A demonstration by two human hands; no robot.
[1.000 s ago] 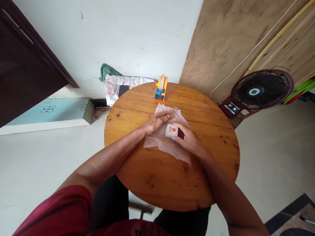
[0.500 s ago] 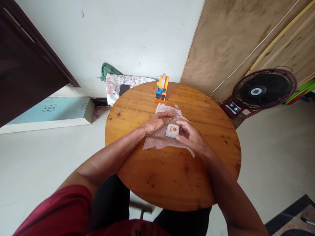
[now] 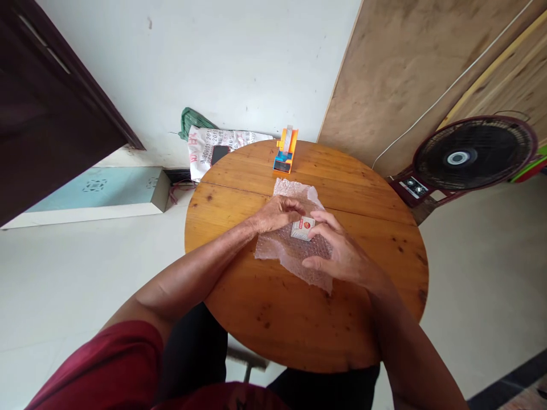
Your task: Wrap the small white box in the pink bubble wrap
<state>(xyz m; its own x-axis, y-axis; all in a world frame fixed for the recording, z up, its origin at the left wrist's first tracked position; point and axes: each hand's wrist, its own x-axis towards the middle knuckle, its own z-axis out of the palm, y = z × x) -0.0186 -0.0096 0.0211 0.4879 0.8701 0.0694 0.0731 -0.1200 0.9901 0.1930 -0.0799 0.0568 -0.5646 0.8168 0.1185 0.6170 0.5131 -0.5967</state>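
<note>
A small white box (image 3: 301,229) with red print lies on a crinkled sheet of clear bubble wrap (image 3: 273,246). At the box's upper left, my left hand (image 3: 280,214) rests over the wrap with its fingers bent and a gap between thumb and fingertips. My right hand (image 3: 337,247) is on the other side, thumb and fingers spread apart. Its index fingertip overlaps the box's right edge; whether it touches is hard to tell. Nothing shows in the grasp of either hand.
The round wooden table (image 3: 256,296) carries an orange and blue tape dispenser (image 3: 285,151) at its far side. Beyond the left far edge are a printed white sack (image 3: 200,151) and a dark phone-like object (image 3: 220,154). A fan (image 3: 457,159) stands at the right.
My right hand has opened wider, its thumb moving off the box toward me. The near right corner of the bubble wrap lies lower. My left hand has shifted slightly toward me. The view has turned a little.
</note>
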